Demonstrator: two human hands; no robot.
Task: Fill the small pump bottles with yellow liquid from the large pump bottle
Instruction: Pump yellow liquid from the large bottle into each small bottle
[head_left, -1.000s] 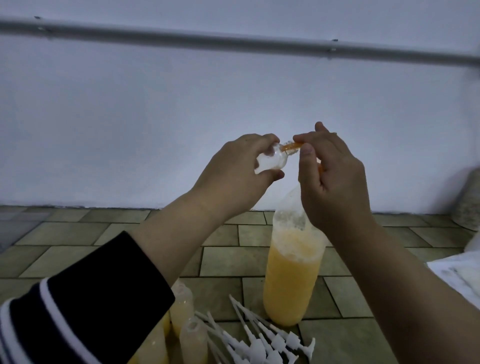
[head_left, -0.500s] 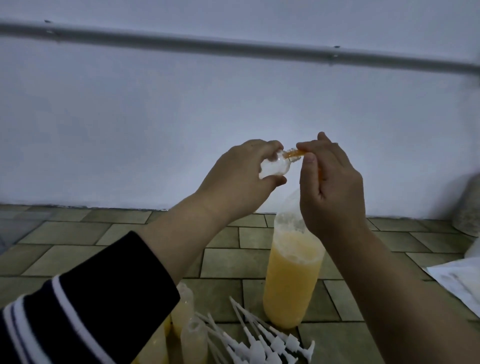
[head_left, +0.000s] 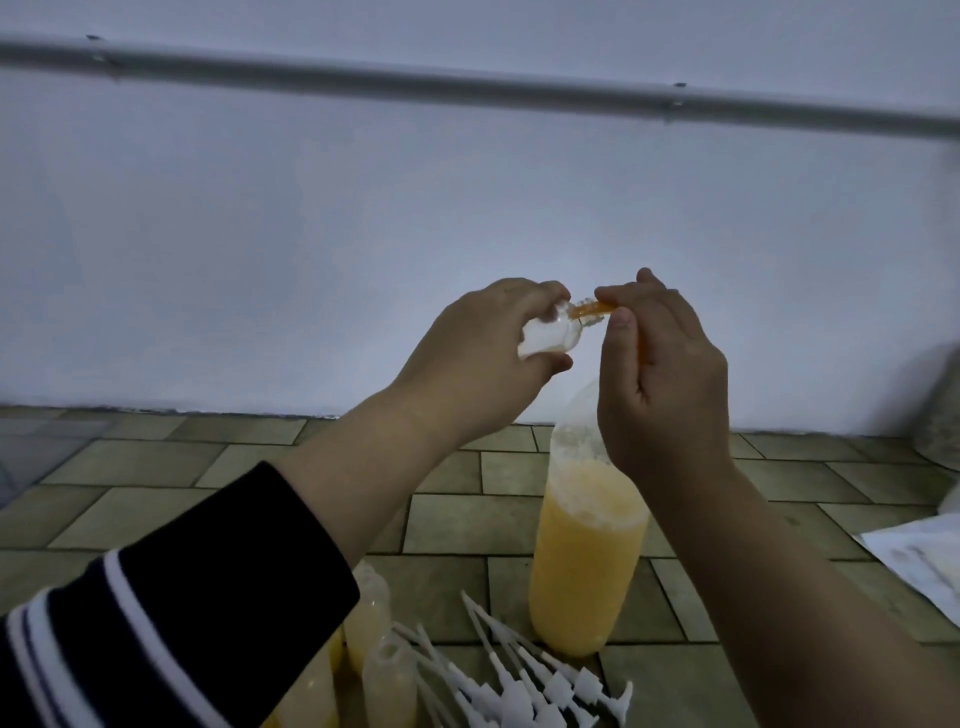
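My left hand (head_left: 483, 358) grips a small clear bottle (head_left: 188, 336) tipped sideways, its threaded neck pointing right. My right hand (head_left: 660, 384) is curled round the top of the large bottle, and an orange spout (head_left: 597, 310) pokes out from under its fingers into the small bottle's neck. The large bottle (head_left: 584, 556) stands on the tiled floor, roughly two thirds full of foamy yellow liquid; its pump head is hidden by my right hand.
Several small bottles with yellow liquid (head_left: 366, 618) stand at the bottom centre, partly behind my left sleeve. A pile of white pump tops (head_left: 524, 675) lies beside them. White paper (head_left: 924, 561) lies at the right. A white wall with a grey pipe (head_left: 467, 88) rises behind.
Both hands with the small bottle and spout sit slightly lower in the frame as the camera tilted up; the small bottle stays pressed onto the orange spout.
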